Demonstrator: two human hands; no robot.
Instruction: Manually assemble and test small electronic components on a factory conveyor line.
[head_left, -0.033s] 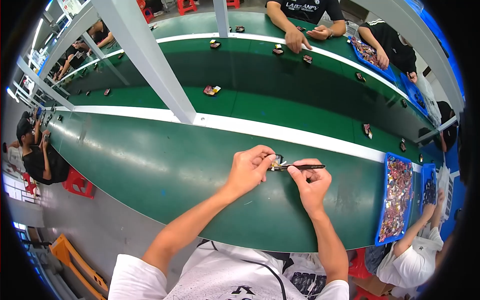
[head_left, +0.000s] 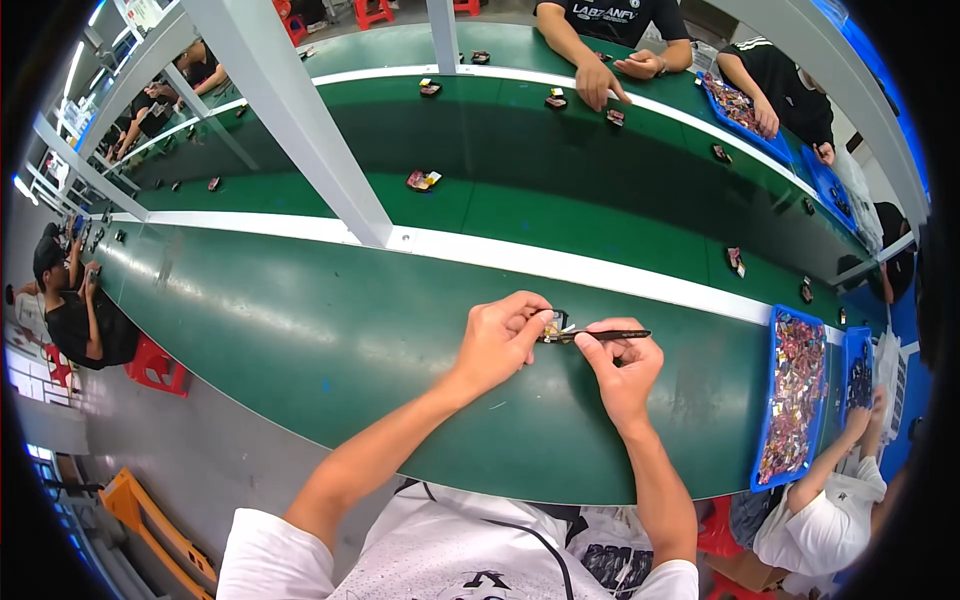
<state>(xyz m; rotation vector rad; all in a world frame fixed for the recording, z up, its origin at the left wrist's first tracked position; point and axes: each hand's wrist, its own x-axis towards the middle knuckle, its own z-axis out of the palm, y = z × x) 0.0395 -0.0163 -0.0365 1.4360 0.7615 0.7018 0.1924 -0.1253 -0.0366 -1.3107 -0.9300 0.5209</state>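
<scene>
My left hand (head_left: 503, 335) pinches a small black-framed part (head_left: 558, 320) with pale and yellowish bits inside, and its fingers cover much of it. Between the thumb and fingers of my right hand (head_left: 624, 365) lies a pair of black tweezers (head_left: 618, 335). The tips of the tweezers point left and reach the part's lower edge; whether they grip anything there is too small to tell. Both hands are held above the green worktable (head_left: 420, 300).
At the right stands a blue tray (head_left: 762, 450) heaped with small reddish circuit pieces, with a smaller blue tray (head_left: 845, 345) of dark parts beyond. Past a white rail (head_left: 560, 265), a green belt (head_left: 490, 215) carries several dark assemblies. A grey post (head_left: 300, 120) rises ahead. Several co-workers sit around.
The co-worker's hand across the belt has shifted slightly to the right. The small part in my left hand has tilted a little; my hands stay in nearly the same place.
</scene>
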